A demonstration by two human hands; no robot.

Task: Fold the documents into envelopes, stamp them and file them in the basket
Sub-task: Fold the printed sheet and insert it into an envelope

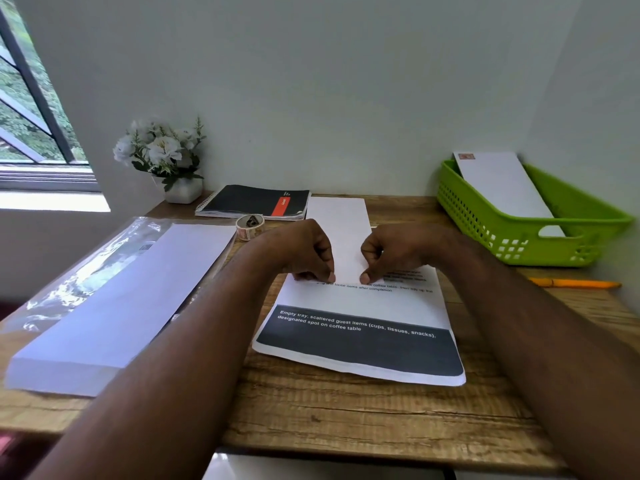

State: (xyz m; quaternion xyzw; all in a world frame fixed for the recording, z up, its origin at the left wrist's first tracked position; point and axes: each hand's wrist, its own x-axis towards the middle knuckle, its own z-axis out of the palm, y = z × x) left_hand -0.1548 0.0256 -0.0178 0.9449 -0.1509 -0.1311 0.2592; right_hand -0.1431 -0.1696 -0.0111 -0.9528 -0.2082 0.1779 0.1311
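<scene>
White envelope [341, 233] lengthwise away, near end pinched by both hands.

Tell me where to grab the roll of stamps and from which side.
Take the roll of stamps by its outer rim, coming from above with fingers on opposite sides. It lies flat on the desk, hole upward, with the notebook close behind and the left hand near, so a top pinch looks easiest.

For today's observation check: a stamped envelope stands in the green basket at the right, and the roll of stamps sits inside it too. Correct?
Not quite. The head view shows the stamped envelope in the green basket, but the roll of stamps sits on the desk beside the notebook.
</scene>
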